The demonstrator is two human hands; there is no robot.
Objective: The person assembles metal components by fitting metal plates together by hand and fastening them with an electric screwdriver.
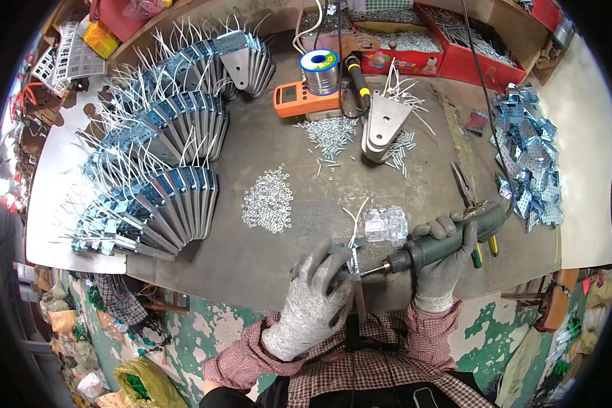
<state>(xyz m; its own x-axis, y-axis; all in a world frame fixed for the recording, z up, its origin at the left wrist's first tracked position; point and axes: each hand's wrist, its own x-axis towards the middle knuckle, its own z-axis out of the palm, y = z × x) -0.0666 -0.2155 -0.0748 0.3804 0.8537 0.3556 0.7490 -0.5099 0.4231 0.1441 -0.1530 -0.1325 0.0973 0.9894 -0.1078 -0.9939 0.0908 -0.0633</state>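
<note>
In a grey glove, my left hand (313, 296) is closed round a narrow metal bracket (359, 292), held on edge at the table's near side. White wires (354, 224) rise from its top. My right hand (442, 268), also gloved, grips a dark green electric screwdriver (455, 239) lying sideways. Its bit points left and meets the bracket beside my left fingers; any screw at the tip is too small to make out. Just beyond the bracket lie clear plastic pieces (385, 225). Pliers (464, 187) rest partly behind the screwdriver.
Rows of wired metal brackets (183, 122) fill the left side. Nuts (268, 198), screws (330, 138) and a bracket stack (386, 122) occupy the middle. Behind are an orange meter (299, 99), solder spool (319, 76), soldering iron (355, 78) and red boxes (401, 62). Bluish plates (527, 156) lie right.
</note>
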